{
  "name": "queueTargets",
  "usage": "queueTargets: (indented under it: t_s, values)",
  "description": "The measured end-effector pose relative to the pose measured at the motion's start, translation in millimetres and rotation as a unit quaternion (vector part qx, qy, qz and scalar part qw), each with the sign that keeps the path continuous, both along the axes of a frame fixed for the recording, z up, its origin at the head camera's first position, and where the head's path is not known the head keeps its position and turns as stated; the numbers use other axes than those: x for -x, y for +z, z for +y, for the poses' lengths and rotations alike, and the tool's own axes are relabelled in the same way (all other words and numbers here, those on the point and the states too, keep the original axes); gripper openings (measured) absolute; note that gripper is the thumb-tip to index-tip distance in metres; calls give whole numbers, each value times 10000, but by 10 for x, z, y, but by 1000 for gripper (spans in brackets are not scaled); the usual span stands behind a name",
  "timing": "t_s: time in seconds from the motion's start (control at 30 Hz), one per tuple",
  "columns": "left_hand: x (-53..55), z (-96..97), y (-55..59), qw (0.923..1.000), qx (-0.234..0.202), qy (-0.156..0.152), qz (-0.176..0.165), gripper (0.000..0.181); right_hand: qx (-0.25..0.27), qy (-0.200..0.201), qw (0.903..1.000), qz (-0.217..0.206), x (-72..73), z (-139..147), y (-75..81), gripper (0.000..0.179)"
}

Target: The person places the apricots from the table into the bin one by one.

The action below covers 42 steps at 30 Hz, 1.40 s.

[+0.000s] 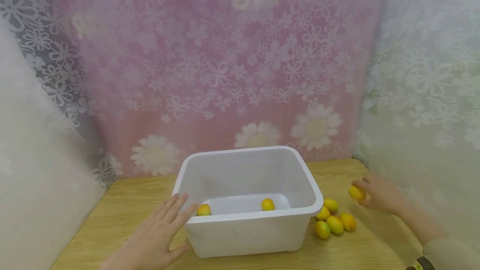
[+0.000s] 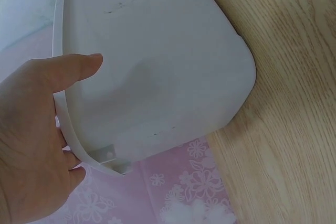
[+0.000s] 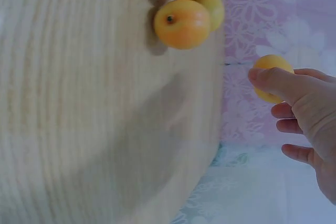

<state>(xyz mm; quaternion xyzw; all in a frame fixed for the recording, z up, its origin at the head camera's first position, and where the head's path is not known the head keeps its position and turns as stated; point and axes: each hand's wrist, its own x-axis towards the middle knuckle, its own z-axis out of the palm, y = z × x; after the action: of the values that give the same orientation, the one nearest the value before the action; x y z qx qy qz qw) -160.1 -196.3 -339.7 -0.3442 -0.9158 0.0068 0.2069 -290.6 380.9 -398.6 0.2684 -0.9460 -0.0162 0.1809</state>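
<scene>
My right hand (image 1: pixel 382 194) pinches a small yellow-orange fruit (image 1: pixel 357 193) between thumb and fingertips, held above the table's right side. In the right wrist view the thumb lies across this fruit (image 3: pixel 273 78). Several similar fruits, yellow with green and orange tints, sit in a cluster beside the white plastic tub (image 1: pixel 247 236); one is an orange fruit (image 3: pixel 182 23) with a dark stem spot. Inside the tub are two fruits, one fruit (image 1: pixel 204 209) at the left and another fruit (image 1: pixel 268 204) toward the right. My left hand (image 1: pixel 153 232), fingers straight and spread, is at the tub's near-left rim.
A light wood table (image 1: pixel 93 224) carries the tub and the loose fruits. Behind it hangs a pink flowered curtain (image 1: pixel 225 74), with pale patterned sheets (image 1: pixel 423 95) at both sides. A dark watch band (image 1: pixel 423 263) shows at the right sleeve.
</scene>
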Motion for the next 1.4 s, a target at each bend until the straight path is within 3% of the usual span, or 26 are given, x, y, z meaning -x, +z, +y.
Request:
queueTargets:
  t_s: [0.3,0.57,0.93,1.27,1.4]
  values:
    - [17,-9,-7,9999,-57,-80,90,89,-64,216,9995,215,75,-145,362,44]
    - [19,-10,-25,10000,-27,-48,33,88,-91,116,9998,158,83,-261,642,47]
    - [9,-4,-18,9988,-117,135,-446,86,-106,182,9995,242,105,-404,890,44]
    - [-8,10,-6,9979,-199,229,-574,86,-85,426,9977,521,176,-585,1092,44]
    - [2,6,-27,9992,-155,134,-342,87,-117,569,9955,755,196,-666,1165,43]
